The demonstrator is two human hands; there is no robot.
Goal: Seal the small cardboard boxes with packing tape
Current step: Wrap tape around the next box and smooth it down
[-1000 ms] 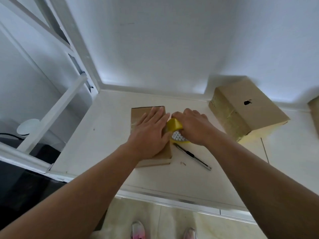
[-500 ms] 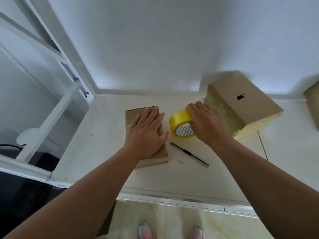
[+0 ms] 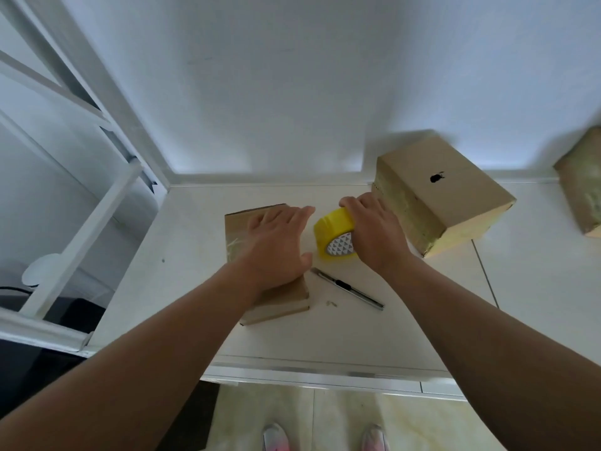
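Our left hand (image 3: 276,245) lies flat on the box (image 3: 235,222). Our right hand (image 3: 374,232) grips the tape (image 3: 333,227) beside it, with a knife (image 3: 348,289) near on the counter (image 3: 195,255).

Home interior, likely: white counter (image 3: 195,288), plain wall (image 3: 292,76), window frame (image 3: 81,229), glossy floor tiles (image 3: 325,424).

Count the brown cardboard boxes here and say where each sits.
3. A flat brown cardboard box under the left hand; a taller brown box with a black mark by the wall; a third box cut off at the right edge. Others may be unseen.
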